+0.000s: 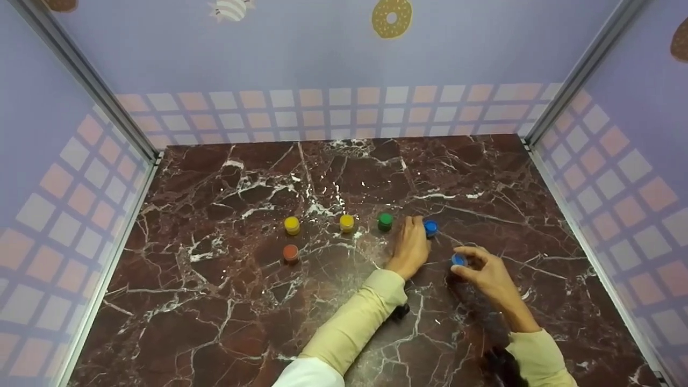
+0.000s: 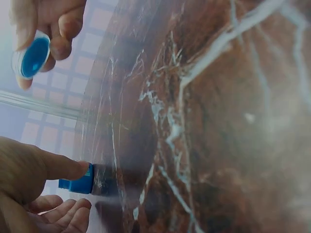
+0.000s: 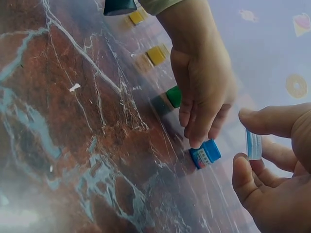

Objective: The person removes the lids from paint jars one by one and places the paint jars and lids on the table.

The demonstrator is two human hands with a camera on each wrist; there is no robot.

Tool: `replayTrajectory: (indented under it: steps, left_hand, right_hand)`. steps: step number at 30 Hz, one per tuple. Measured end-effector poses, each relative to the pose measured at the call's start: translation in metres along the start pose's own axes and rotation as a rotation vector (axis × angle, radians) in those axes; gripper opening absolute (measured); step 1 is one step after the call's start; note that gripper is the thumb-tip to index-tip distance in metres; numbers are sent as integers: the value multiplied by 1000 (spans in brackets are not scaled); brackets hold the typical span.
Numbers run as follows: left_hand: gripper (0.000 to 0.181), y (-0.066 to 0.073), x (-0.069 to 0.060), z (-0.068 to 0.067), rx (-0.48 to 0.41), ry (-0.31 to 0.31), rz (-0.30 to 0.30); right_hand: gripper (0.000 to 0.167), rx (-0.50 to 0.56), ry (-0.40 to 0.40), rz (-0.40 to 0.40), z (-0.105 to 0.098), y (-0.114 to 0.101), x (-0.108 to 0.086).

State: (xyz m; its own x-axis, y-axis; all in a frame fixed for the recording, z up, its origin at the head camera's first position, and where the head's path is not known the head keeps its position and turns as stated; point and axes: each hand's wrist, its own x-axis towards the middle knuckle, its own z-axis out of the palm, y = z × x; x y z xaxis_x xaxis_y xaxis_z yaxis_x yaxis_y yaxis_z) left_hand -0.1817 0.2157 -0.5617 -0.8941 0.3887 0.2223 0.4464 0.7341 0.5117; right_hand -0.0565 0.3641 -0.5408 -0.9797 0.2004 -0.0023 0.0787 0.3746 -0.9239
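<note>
A small blue paint jar (image 1: 430,228) with a pale label stands on the table, just right of my left hand (image 1: 411,247). In the left wrist view the thumb (image 2: 73,168) of that hand touches the blue jar (image 2: 81,179), while its other fingers lie loosely bent and apart from it. My right hand (image 1: 486,271) pinches a round lid (image 1: 458,260) between thumb and fingertips, raised above the table. Seen from the left wrist, the lid (image 2: 35,57) has a blue face and a clear rim. The right wrist view shows the lid (image 3: 253,144) edge-on.
Left of my hands stand a green jar (image 1: 385,221), a yellow jar (image 1: 346,223), another yellow jar (image 1: 292,225) and, nearer me, an orange-red jar (image 1: 291,253). The dark marble-patterned table (image 1: 215,322) is bounded by a back wall (image 1: 312,64) and two side walls.
</note>
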Motion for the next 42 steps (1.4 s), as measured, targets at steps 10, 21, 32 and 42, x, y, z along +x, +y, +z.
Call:
replayTrajectory:
  steps: [10, 21, 32, 42]
  left_hand:
    - [44, -3, -11, -11, 33, -17, -33]
    - [42, -18, -26, -32, -87, 0, -44]
    - [42, -55, -29, -51, -188, 127, -40]
    - [52, -69, -28, -54, -218, 172, -127]
  right_hand:
    - [44, -132, 22, 9, 3, 0, 11]
    - [42, -180, 77, 11, 8, 3, 25]
    - [41, -223, 78, 16, 18, 9, 36]
    - [46, -345, 91, 26, 31, 6, 47]
